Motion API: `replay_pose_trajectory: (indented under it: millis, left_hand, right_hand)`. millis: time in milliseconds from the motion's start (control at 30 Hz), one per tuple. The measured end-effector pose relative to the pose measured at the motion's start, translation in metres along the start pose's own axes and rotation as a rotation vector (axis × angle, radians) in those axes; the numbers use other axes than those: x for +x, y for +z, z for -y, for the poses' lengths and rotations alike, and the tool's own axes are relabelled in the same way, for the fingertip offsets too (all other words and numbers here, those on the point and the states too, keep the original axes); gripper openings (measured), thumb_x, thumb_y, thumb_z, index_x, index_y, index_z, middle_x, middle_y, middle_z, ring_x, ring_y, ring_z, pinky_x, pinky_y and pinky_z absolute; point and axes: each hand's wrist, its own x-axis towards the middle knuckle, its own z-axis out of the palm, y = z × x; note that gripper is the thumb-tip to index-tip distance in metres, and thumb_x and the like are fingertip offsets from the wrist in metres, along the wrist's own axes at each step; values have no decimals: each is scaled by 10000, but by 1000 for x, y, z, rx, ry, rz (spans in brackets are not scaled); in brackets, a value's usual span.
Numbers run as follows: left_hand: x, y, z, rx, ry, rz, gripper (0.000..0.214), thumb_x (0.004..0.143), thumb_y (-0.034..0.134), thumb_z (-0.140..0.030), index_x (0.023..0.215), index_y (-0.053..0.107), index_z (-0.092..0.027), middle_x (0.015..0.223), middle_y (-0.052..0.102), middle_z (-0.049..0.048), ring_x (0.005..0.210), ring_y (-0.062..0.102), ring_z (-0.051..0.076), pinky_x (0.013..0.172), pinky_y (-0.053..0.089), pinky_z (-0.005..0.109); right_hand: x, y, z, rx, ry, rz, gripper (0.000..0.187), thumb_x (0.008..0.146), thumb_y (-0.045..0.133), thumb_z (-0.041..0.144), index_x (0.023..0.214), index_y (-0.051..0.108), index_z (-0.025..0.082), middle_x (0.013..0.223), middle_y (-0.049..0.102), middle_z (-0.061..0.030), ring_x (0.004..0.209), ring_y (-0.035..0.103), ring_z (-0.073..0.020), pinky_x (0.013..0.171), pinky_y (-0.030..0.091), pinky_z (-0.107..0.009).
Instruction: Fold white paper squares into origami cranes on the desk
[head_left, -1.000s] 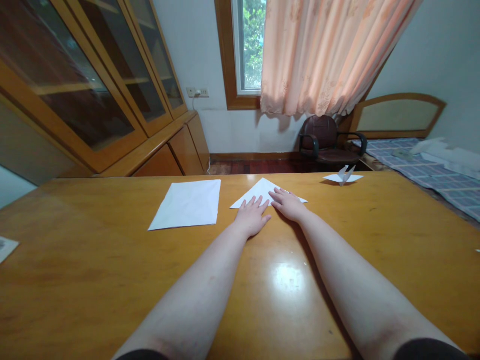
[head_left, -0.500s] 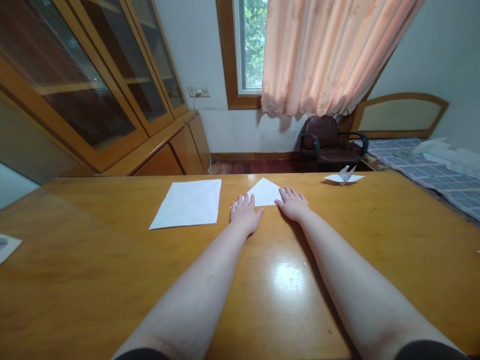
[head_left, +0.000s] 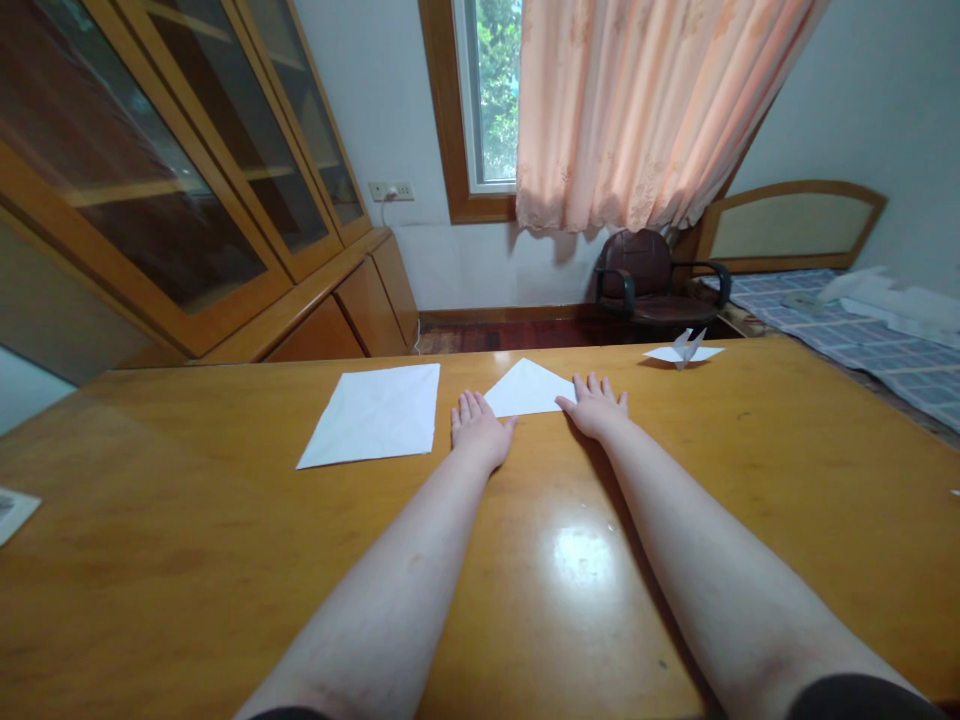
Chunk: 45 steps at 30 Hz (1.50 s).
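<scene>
A white sheet of paper folded into a triangle (head_left: 529, 388) lies near the far edge of the table, its point facing away from me. My left hand (head_left: 480, 432) rests palm down over its left corner, fingers stretched out. On the right corner lies my right hand (head_left: 596, 406), also flat with fingers spread. Both hands hide the triangle's lower corners. Left of my left hand is a flat white square sheet (head_left: 375, 415). Farther right, a folded paper crane (head_left: 684, 350) stands with its wings out.
The wooden table (head_left: 187, 560) spans the view. A printed paper (head_left: 13, 512) lies at its left edge. Beyond are a glass-door cabinet (head_left: 247, 180), a dark armchair (head_left: 649, 280), a peach curtain (head_left: 645, 110) and a bed with a checked cover (head_left: 847, 320).
My hands have slid slightly outward along the folded paper's lower edge, the left to the left and the right to the right. The view has shifted a little.
</scene>
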Motion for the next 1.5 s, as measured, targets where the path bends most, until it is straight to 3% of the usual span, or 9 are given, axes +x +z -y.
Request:
replay_pose_trajectory:
  millis: [233, 400, 567, 700, 1000, 1233, 1367, 1500]
  left_hand:
    - [1, 2, 2, -7, 5, -4, 890, 824, 290, -624, 1457, 175, -9, 1533, 111, 201, 1431, 60, 294, 1160, 103, 444]
    - [2, 0, 2, -9, 5, -20, 875, 824, 296, -622, 1454, 196, -23, 1532, 134, 198, 1429, 81, 296, 1159, 112, 448]
    - [7, -2, 6, -38, -7, -71, 791, 829, 341, -578, 1431, 289, -68, 1521, 218, 178, 1416, 146, 322, 1146, 154, 467]
    - [10, -4, 9, -60, -25, -112, 730, 812, 415, -548, 1387, 375, -99, 1495, 294, 174, 1395, 213, 336, 1132, 196, 467]
    - [8, -11, 8, -140, 35, -180, 496, 784, 542, -438, 1179, 551, -138, 1353, 493, 174, 1300, 380, 342, 1054, 305, 477]
    - [8, -16, 10, -210, 113, -204, 294, 788, 550, -328, 1041, 619, -194, 1058, 665, 121, 1006, 593, 280, 854, 438, 369]
    - [9, -15, 12, -285, 135, -215, 172, 798, 532, -303, 884, 650, -212, 956, 682, 84, 919, 608, 248, 780, 445, 332]
    - [9, -16, 11, -380, 131, -247, 170, 807, 530, -320, 865, 646, -209, 938, 669, 76, 884, 605, 228, 746, 446, 307]
  right_hand:
    - [2, -1, -3, 36, 96, -33, 693, 883, 280, 571, 1480, 207, 227, 1557, 106, -114, 1410, 64, -373, 1064, 63, -636]
    - [8, 4, -9, 54, 200, -157, 625, 906, 301, 468, 1456, 290, 171, 1530, 205, -155, 1398, 125, -383, 1070, 97, -615]
    - [9, 3, -7, 63, 21, -310, 479, 899, 356, 241, 1361, 426, 135, 1399, 446, -162, 1330, 331, -291, 1089, 160, -535]
    - [5, -3, -2, 104, -74, -284, 465, 877, 439, 309, 1305, 485, 135, 1273, 561, -171, 1187, 491, -293, 1053, 255, -487]
    - [3, -3, 1, 160, -207, -286, 567, 801, 555, 434, 1274, 525, 124, 1228, 593, -172, 1138, 527, -317, 998, 342, -448]
    - [10, 2, -2, 292, -240, -347, 578, 753, 608, 355, 1277, 520, 125, 1260, 574, -158, 1150, 522, -309, 1007, 355, -444]
    - [14, 3, -6, 398, -258, -434, 512, 731, 590, 245, 1225, 556, 115, 1207, 599, -146, 1104, 545, -275, 976, 398, -395]
    - [14, 0, -7, 442, -280, -509, 344, 733, 553, 226, 1052, 643, 135, 1046, 647, -127, 981, 577, -257, 898, 432, -383]
